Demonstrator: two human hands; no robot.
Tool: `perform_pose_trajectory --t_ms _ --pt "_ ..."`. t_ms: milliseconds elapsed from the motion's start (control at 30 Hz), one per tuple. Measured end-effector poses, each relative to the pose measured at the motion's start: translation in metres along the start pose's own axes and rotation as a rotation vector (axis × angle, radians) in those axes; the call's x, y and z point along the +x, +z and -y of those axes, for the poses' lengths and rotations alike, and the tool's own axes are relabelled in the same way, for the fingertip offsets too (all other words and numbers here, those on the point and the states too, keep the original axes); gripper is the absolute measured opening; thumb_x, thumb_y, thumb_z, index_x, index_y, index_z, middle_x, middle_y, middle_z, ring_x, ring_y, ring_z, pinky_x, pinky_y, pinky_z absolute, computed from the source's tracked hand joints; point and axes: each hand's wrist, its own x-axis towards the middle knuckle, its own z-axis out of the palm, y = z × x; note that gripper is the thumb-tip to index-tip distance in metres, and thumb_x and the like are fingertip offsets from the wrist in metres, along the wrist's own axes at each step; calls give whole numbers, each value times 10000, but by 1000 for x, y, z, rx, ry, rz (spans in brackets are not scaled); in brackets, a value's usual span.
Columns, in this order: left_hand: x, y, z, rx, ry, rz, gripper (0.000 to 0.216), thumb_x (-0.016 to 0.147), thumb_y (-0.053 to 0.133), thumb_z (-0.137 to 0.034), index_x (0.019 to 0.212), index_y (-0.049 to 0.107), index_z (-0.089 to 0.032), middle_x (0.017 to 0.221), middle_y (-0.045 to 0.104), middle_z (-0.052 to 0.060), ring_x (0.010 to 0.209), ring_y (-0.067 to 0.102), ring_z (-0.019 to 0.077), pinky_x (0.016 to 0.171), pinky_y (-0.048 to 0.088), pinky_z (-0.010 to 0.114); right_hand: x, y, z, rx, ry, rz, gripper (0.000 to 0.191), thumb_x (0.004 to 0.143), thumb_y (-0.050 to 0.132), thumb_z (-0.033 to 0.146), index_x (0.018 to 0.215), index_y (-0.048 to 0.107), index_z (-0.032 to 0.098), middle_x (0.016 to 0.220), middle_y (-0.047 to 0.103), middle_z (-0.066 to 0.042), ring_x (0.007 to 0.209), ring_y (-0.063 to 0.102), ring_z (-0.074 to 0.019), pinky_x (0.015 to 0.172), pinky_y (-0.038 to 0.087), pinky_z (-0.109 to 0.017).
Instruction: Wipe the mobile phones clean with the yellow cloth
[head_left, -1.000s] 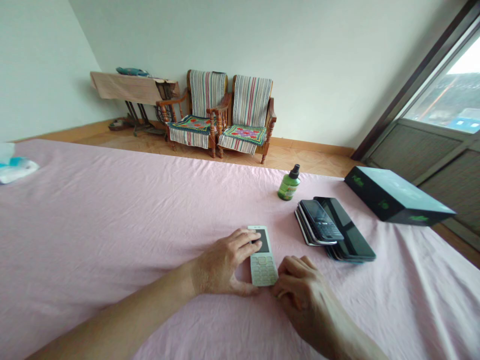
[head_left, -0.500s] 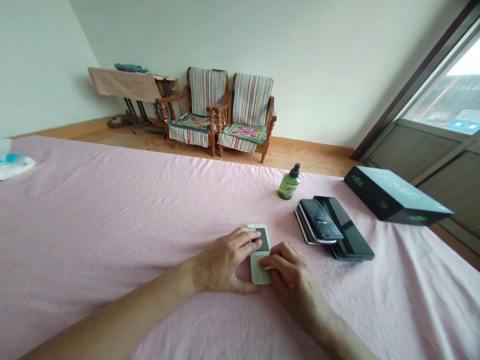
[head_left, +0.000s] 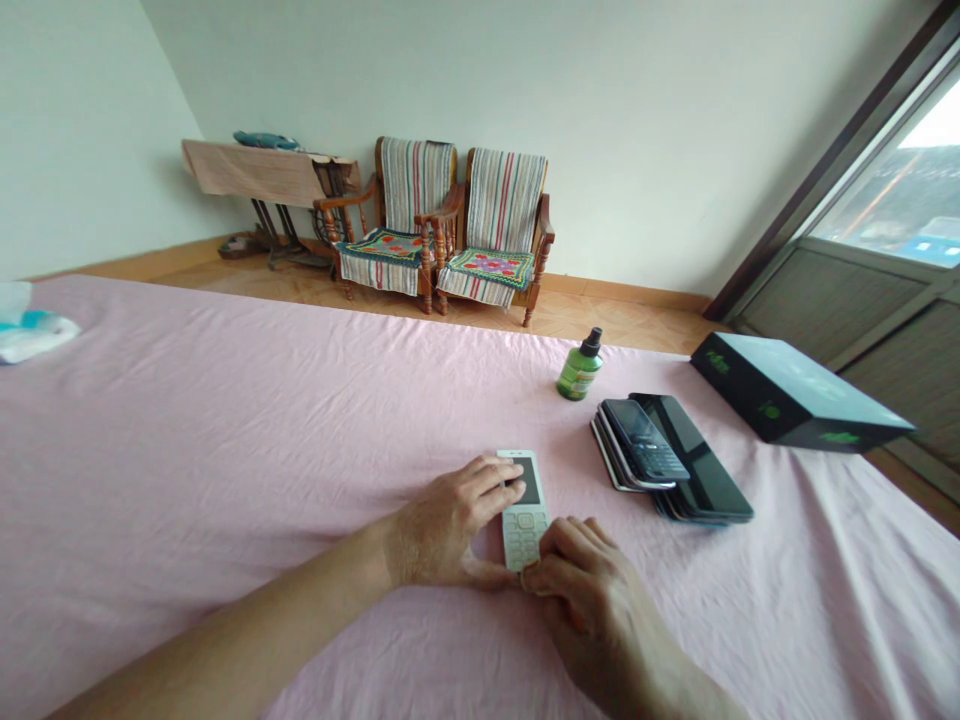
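The right hand (head_left: pixel 589 600) had its fingers curled close together at the near end of the white phone (head_left: pixel 526 522); whether they pinched something small could not be told. The phone lay flat on the pink sheet (head_left: pixel 300 430) just beyond them, long axis pointing forward, while the equally near left hand (head_left: pixel 454 525) spread wide, fingertips over its upper half, thumb by its near edge.

White phone (head_left: pixel 523 540) face up on pink cloth (head_left: pixel 262 420). Left hand (head_left: pixel 450 525): fingers over its upper part, thumb near its bottom edge. Right hand (head_left: pixel 600 605): fingers bent at bottom edge. Rightward: stacked phones (head_left: pixel 643 440), black box (head_left: pixel 795 390). Green bottle (head_left: pixel 577 375) upright beyond.
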Motion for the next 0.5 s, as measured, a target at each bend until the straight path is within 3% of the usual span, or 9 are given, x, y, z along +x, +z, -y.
perform_pose_trajectory --t_ms 100,333,500 --pt "0 -1 0 8 -8 10 729 658 767 -511 1204 578 -66 1256 566 228 1204 495 348 1016 425 507 -4 -3 -2 69 -7 -14 255 770 461 12 639 587 190 689 531 -21 649 481 -151 608 340 -280" --pt "1 0 1 24 5 4 742 657 760 -522 1205 576 -58 1262 559 231 1206 485 354 1017 421 507 3 -10 -18 202 252 -228 239 763 447 19 838 590 195 802 560 -33 729 556 -162 629 447 -254" --pt "1 0 1 28 5 14 739 677 738 -544 1207 577 -55 1259 561 238 1211 483 351 1018 415 510 3 -5 -21 224 306 -187 190 785 466 39 794 572 196 772 555 -22 702 558 -155 613 453 -244"
